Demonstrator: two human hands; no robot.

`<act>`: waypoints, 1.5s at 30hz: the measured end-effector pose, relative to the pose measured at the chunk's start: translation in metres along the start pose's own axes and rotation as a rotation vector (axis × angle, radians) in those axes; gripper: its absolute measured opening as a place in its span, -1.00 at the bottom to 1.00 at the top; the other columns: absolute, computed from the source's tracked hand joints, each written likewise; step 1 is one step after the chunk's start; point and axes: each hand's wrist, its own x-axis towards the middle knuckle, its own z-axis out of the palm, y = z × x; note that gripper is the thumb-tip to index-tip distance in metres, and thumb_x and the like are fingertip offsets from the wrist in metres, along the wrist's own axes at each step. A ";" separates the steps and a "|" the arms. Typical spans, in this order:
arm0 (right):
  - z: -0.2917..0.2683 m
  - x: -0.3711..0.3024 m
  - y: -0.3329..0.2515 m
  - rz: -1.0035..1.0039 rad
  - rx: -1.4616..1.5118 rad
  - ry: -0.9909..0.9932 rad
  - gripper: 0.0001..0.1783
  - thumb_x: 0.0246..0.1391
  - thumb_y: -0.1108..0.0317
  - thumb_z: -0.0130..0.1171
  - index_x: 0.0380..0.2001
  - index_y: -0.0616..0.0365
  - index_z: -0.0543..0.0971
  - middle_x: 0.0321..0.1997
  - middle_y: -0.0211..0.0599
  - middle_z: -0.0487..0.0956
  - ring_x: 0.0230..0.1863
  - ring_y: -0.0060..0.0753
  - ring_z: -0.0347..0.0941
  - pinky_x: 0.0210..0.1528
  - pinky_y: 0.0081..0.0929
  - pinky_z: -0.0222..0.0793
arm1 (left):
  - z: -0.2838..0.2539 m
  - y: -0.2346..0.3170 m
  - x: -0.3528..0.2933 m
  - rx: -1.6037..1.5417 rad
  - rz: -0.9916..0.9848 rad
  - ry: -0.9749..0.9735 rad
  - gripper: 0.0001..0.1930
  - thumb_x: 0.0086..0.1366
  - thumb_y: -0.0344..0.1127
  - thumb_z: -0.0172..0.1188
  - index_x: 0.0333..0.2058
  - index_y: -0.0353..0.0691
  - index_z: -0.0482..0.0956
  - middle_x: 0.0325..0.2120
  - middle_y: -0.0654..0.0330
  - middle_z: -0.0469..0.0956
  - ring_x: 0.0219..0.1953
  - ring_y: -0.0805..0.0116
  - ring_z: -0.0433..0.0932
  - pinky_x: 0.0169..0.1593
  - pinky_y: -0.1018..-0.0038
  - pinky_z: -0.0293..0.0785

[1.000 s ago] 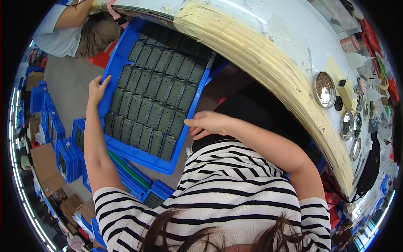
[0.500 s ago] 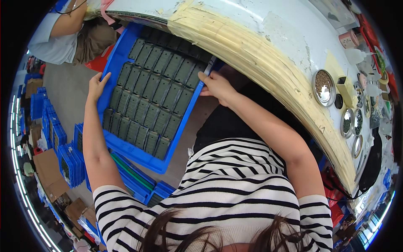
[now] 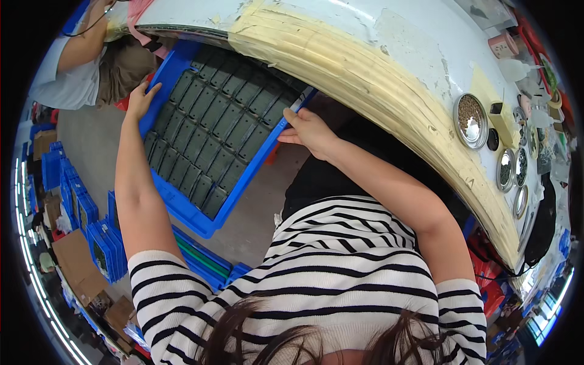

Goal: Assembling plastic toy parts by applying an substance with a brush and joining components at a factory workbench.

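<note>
Between my two hands is a blue plastic tray (image 3: 193, 222), tilted in view, its far end partly under the table edge. Rows of dark green rectangular pieces (image 3: 204, 125) with small holes fill it. My left hand (image 3: 142, 101) grips the tray's left rim, thumb over the edge. On the opposite rim, my right hand (image 3: 309, 132) holds the side wall with its thumb on top; some of its fingertips are hidden behind the wall.
The white table (image 3: 359, 36) has a tape-covered curved edge (image 3: 365, 91). Round metal dishes (image 3: 470, 121) with small parts stand on its right. Blue trays (image 3: 201, 261) lie below me, others (image 3: 106, 246) stacked at left beside cardboard boxes (image 3: 79, 261). Another person (image 3: 73, 67) sits far left.
The tray has moved away from me and turned slightly, its near corner shifting up and left. My left hand has gone forward with it; my right hand has moved only a little.
</note>
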 end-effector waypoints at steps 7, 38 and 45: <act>-0.005 0.002 -0.004 0.037 -0.131 -0.024 -0.64 0.27 0.11 -0.09 -0.16 0.23 0.37 -0.09 -0.19 0.47 -0.11 -0.33 0.47 0.02 -0.44 0.43 | 0.018 -0.015 -0.007 0.078 -0.131 -0.018 -0.40 0.15 0.14 0.16 -0.13 -0.36 0.51 -0.27 -0.11 0.57 -0.16 0.05 0.55 -0.08 0.30 0.39; -0.094 -0.198 -0.074 -0.112 -0.939 -0.248 -0.69 0.17 0.28 -0.01 -0.09 0.21 0.49 -0.21 -0.20 0.46 -0.21 -0.39 0.41 -0.10 -0.51 0.31 | 0.055 -0.038 0.138 -0.464 -0.536 0.169 -0.54 0.06 -0.08 0.28 -0.13 -0.25 0.55 -0.32 0.01 0.62 -0.18 0.18 0.59 -0.05 0.37 0.45; -0.128 -0.289 -0.065 -0.139 -0.833 -0.067 -0.64 0.11 0.37 -0.01 -0.03 0.26 0.46 -0.04 -0.14 0.44 -0.02 -0.25 0.39 0.06 -0.41 0.28 | 0.046 0.009 0.100 0.026 -0.399 0.642 -0.69 0.09 -0.25 0.13 -0.18 -0.19 0.58 -0.38 0.00 0.61 -0.27 0.02 0.59 -0.16 0.27 0.46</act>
